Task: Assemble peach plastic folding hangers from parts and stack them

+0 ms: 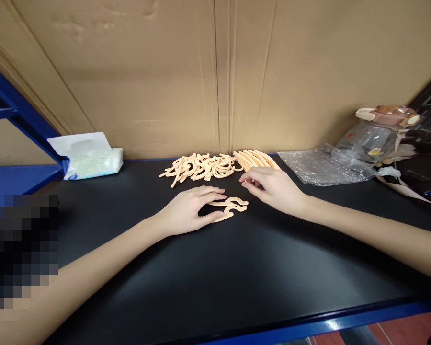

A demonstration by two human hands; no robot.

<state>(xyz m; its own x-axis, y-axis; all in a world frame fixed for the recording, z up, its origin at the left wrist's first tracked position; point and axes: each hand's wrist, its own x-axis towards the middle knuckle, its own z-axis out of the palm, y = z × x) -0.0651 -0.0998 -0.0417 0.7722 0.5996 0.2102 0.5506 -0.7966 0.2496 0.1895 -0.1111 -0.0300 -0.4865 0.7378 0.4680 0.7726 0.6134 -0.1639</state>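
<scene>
Left hand (188,211) grip loose around peach hooks (233,207), right hand (273,189) just beside

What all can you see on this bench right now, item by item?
loose hook pieces: a pile, too tangled to count, peach, back middle of the table
curved pieces: a neat stack, peach, right of the pile
joined pieces: about two, peach, at the table's middle
table: one, black with a blue edge
tissue pack: one, white, back left
plastic bag: one, clear, back right
bottle: one, clear with a pink lid, far right
cardboard: brown, the wall behind
rack frame: blue, left
left hand: flat, fingertips on the joined pieces
right hand: fingers curled at the near end of the curved pieces
</scene>
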